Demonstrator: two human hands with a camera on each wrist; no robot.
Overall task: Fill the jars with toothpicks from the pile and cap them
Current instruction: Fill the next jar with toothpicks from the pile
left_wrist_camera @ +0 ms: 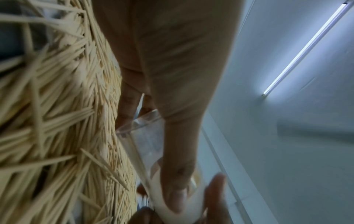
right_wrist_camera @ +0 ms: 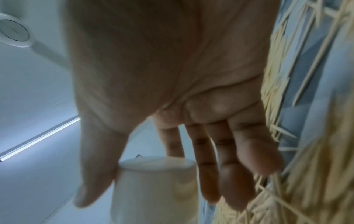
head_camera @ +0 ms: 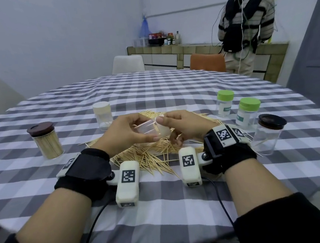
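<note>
Above the toothpick pile, my left hand grips a clear jar tipped on its side, mouth toward the right. My right hand pinches a white cap between thumb and forefinger at that mouth. In the left wrist view the clear jar runs under my thumb to the white cap, beside the toothpick pile. I see no toothpicks inside it. The right wrist view shows the white cap held by my right hand, the other fingers straight over the toothpicks.
On the checked tablecloth stand a brown-lidded jar packed with toothpicks at left, a white-capped jar behind the pile, two green-capped jars and a black-lidded clear jar at right. A person stands at the far counter.
</note>
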